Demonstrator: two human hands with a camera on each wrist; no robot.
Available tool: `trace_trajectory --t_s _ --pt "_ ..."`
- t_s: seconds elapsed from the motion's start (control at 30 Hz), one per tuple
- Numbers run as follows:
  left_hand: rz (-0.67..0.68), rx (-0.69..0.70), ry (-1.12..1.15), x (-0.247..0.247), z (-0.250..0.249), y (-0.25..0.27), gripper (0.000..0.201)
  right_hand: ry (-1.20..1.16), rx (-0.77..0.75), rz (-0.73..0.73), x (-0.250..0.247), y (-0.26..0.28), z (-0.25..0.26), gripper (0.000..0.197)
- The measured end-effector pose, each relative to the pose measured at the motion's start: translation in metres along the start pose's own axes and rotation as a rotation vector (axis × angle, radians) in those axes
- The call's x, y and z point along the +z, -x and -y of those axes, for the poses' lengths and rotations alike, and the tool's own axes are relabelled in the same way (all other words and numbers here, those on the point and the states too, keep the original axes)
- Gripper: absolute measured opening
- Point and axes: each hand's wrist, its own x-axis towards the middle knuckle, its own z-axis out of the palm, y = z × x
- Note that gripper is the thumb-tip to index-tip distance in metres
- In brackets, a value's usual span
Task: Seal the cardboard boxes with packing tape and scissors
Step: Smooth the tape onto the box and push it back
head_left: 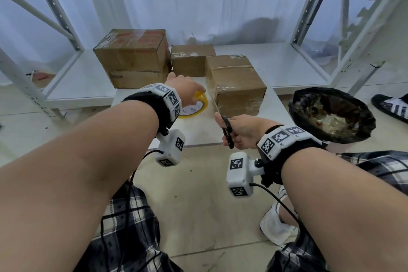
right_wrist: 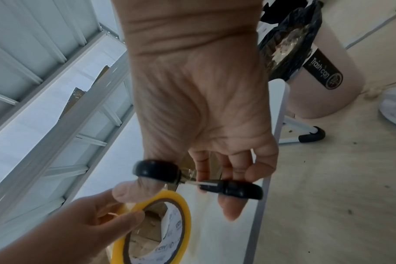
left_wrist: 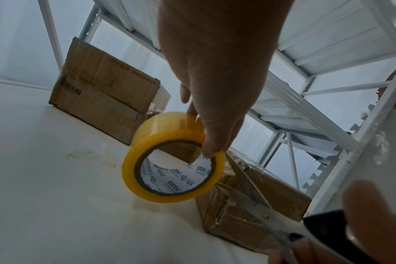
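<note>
Gripping tape roll (left_wrist: 173, 157) on edge with left hand (left_wrist: 215, 80), free end probably toward nearest cardboard box (head_left: 236, 86); right hand (head_left: 242, 131) fingers through scissors (head_left: 227, 131), poised beside for cutting.

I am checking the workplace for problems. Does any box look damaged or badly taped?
Yes. The nearest box has wrinkled, uneven clear tape across its front and side. The big box at the left has a torn, frayed top edge and old tape remains. Nothing is spilled.
</note>
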Motion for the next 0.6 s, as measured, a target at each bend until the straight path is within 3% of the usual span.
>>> trace_trajectory --t_s 0.17,0.37,0.6 --pt "-0.006 0.007 0.015 0.002 0.002 -0.001 0.044 -0.035 -0.047 -0.036 0.01 -0.011 0.01 0.07" --pt "-0.001 0.016 0.027 0.002 0.002 -0.003 0.044 -0.082 -0.163 -0.066 0.013 -0.018 0.014 0.058" --pt "0.009 0.026 0.056 0.001 -0.003 -0.006 0.043 -0.109 -0.183 -0.081 0.006 -0.019 0.007 0.047"
